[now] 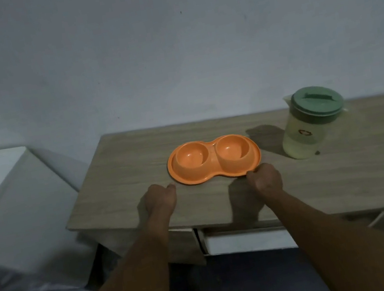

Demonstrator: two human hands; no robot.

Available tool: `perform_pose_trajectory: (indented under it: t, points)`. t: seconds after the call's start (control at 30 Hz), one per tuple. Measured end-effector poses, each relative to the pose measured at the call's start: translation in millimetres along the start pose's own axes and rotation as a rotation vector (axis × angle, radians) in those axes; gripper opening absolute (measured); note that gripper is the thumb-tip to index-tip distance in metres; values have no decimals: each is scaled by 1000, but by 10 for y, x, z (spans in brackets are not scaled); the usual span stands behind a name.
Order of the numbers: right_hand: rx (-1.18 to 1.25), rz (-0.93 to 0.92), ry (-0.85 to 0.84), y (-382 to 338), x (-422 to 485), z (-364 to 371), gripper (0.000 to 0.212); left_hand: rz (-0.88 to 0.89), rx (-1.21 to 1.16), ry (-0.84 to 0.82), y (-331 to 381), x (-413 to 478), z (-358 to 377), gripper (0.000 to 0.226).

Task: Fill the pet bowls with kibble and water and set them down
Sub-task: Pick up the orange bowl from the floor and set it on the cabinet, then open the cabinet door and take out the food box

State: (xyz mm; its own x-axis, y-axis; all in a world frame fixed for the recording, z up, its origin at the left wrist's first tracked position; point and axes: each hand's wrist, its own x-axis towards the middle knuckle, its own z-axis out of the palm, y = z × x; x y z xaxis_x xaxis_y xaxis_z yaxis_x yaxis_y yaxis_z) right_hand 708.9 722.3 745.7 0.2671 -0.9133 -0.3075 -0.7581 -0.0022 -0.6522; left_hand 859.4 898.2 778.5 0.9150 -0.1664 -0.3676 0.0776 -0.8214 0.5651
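An orange double pet bowl [215,170] lies flat on the wooden table [119,173], and both of its cups look empty. My right hand [265,180] pinches the bowl's front right rim with thumb and fingers. My left hand [160,197] rests on the table at the bowl's front left. Its fingers are curled, and its thumb tip is right beside the rim without clearly gripping it. To the right of the bowl stands a translucent pitcher [309,134] with a green lid [316,101] and pale liquid inside. No kibble is in view.
The table backs onto a plain grey wall, and a white drawer front [243,241] shows below its front edge. A white bed or mattress [3,204] lies to the left, lower than the table. The floor beneath is dark.
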Motion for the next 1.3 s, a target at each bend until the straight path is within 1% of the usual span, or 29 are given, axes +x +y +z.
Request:
perform_pose_trajectory:
  t: [0.07, 0.13, 0.2, 0.3, 0.37, 0.43, 0.47, 0.5, 0.53, 0.57, 0.6, 0.67, 0.73, 0.8, 0.87, 0.93, 1.0, 1.13, 1.23, 1.3]
  points:
    - [0, -40, 6, -30, -250, 46, 28, 8, 5, -6, -125, -38, -112, 54]
    - [10, -63, 19, -60, -510, 135, 26, 35, -14, -3, -292, -53, -224, 52]
    - [17, -83, 40, -83, -799, 257, 26, 62, -6, -6, -488, -78, -326, 46]
    - [36, -97, 53, -50, -1244, 504, 18, 116, 32, -9, -794, -109, -471, 39]
    - [44, -94, 27, -2, -1567, 707, 18, 77, -46, -24, -1075, -115, -544, 33]
    - [38, -53, 9, 64, -1786, 851, 22, -4, -130, -129, -1241, -107, -564, 30]
    - [38, -27, 7, 97, -1852, 915, 21, -20, -157, -148, -1344, -73, -529, 31]
    - [33, -4, -1, 128, -1909, 957, 17, -78, -274, -183, -1411, -61, -510, 31]
    - [33, 13, -6, 151, -1935, 1000, 15, -102, -355, -226, -1462, -45, -471, 30]
    - [45, 38, -10, 170, -1965, 1049, 16, -81, -363, -228, -1526, -37, -419, 29]
    - [74, 65, -7, 188, -1963, 1082, 18, -100, -426, -234, -1524, -59, -405, 28]
    - [172, 134, -23, 198, -1936, 1205, 19, -214, -609, -276, -1543, -108, -355, 28]
    - [319, 209, -53, 196, -1845, 1353, 20, -326, -834, -391, -1490, -134, -298, 33]
    - [443, 260, -83, 245, -1692, 1555, 30, -411, -1004, -462, -1430, -102, -244, 39]
    - [551, 262, -102, 235, -1601, 1676, 36, -449, -1130, -471, -1367, -52, -245, 42]
    - [652, 258, -103, 187, -1563, 1741, 32, -482, -1248, -434, -1335, 21, -207, 45]
    - [723, 275, -88, 165, -1533, 1793, 19, -506, -1309, -400, -1321, 75, -158, 46]
    - [705, 290, -59, 145, -1426, 1819, 8, -511, -1354, -363, -1296, 117, -98, 46]
    - [751, 360, -84, 95, -1276, 1798, 7, -496, -1312, -345, -1248, 160, -96, 46]
    - [697, 351, -101, 132, -1240, 1781, 11, -493, -1277, -343, -1273, 162, -89, 46]
